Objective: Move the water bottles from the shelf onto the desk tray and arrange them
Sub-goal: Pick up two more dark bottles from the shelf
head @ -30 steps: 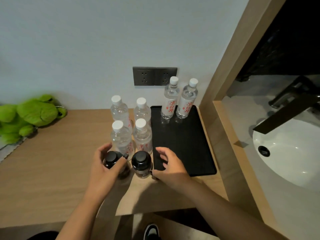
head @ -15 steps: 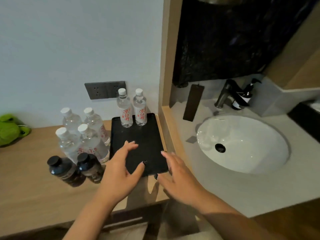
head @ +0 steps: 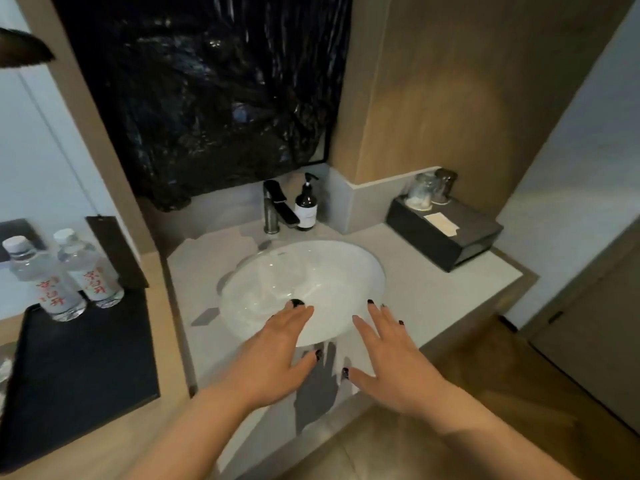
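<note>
Two clear water bottles with white caps and red lettering, one [head: 41, 282] to the left and one [head: 90, 271] to the right, stand upright at the far end of the black tray [head: 79, 368] on the wooden desk at the left edge. My left hand [head: 277, 355] and my right hand [head: 388, 362] hover side by side, fingers spread and holding nothing, over the front rim of the white sink [head: 304, 285], well to the right of the tray. The other bottles are out of view.
A dark faucet [head: 275, 209] and a pump soap bottle [head: 306, 206] stand behind the sink. A black box [head: 446, 233] with two upturned glasses [head: 429, 188] sits on the counter's right. A wooden partition [head: 79, 109] separates desk from counter. A door is at far right.
The view has swung right from the desk to the sink counter. Both hands left the two dark-capped bottles, passed over the tray, and now hover open above the sink's front.
</note>
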### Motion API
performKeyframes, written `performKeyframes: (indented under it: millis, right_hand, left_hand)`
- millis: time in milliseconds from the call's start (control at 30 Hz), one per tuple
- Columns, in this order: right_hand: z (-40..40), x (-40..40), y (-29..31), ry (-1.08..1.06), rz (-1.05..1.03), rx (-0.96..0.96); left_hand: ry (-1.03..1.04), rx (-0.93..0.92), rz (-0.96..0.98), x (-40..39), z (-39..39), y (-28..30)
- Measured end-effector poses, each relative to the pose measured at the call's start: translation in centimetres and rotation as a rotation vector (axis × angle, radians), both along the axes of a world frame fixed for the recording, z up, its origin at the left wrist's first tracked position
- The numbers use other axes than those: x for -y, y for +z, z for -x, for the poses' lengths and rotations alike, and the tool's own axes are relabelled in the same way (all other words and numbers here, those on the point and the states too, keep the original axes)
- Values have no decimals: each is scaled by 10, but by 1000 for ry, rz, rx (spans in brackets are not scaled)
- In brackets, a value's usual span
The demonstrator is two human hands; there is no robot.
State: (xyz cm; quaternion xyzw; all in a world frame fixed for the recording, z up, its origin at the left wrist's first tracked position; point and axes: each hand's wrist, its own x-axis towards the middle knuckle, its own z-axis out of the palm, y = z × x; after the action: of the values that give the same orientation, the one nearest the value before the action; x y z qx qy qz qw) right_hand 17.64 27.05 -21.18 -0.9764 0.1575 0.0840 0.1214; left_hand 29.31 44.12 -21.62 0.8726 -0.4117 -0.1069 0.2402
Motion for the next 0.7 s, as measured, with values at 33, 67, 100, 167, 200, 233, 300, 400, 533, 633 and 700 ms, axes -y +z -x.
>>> performKeyframes:
  millis: [33,67,100,167,200,233,300,400,533,633,700]
  right_hand:
    - [8,15,2,-52,-17,4]
    - [15,30,5,-102,-37,3]
    - [22,44,7,-153,-53,-3]
    - [33,71,10,-251,-68,-19]
    - [38,85,11,-297,-76,-20]
    - [41,99,12,-338,-86,-12]
    - [47,127,10,-401,-100,8]
    - [53,166,5,-474,-80,29]
    - [54,214,9,-535,-53,55]
    - [57,248,17,-580,-30,75]
    - [62,270,21,-606,-28,78]
  left_hand:
    - [-41,9,-14,18,1,0]
    - [-83,9,-26,36,1,-1]
    - [-124,1,-33,53,1,-1]
    - [-201,-28,-36,87,-1,0]
    - [-229,-43,-31,102,0,0]
    - [-246,-56,-19,118,0,1]
    - [-262,-82,5,149,-2,1]
    - [-326,-102,6,195,-7,0]
    - [-403,-92,3,258,-10,6]
    - [-453,-75,-5,302,-10,8]
    - [-498,-81,-17,330,-8,9]
